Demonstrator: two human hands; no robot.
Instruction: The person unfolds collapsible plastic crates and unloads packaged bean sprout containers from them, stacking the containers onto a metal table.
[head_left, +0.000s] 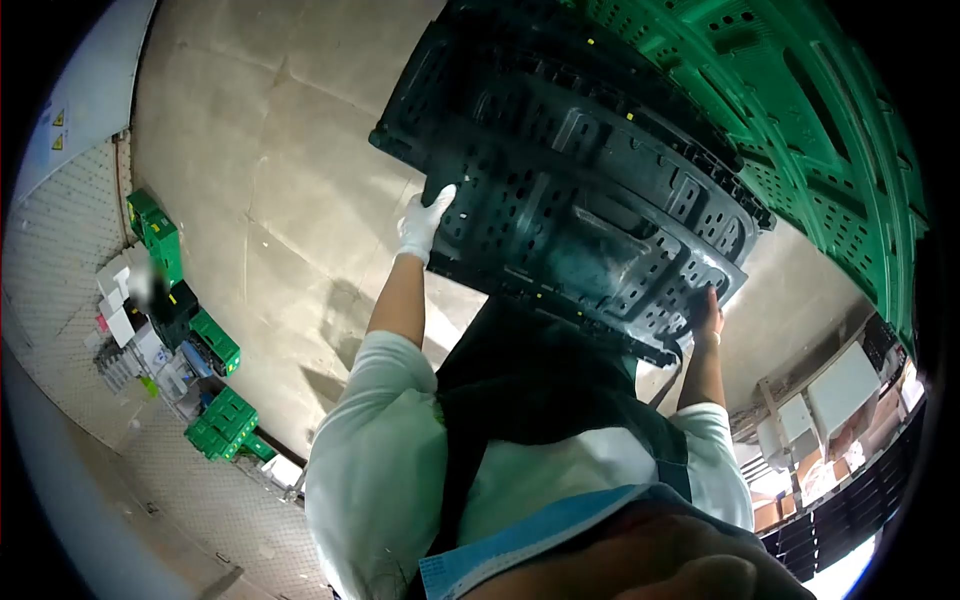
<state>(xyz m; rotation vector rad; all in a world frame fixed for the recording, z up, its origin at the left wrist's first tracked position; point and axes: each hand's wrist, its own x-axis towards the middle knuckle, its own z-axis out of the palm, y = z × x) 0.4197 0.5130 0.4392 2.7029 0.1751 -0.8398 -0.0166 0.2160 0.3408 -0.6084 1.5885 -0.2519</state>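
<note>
The person's left hand [423,220] and right hand [709,318] grip opposite sides of the dark perforated crate [560,220] between them, a hold best kept even, clear of the green crates [840,150] beyond the right hand.

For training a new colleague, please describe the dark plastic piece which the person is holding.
From the big green crates at upper right, look toward the dark apron. Between them is the perforated plastic piece: dark, not green, with left hand and right hand on it.
</note>
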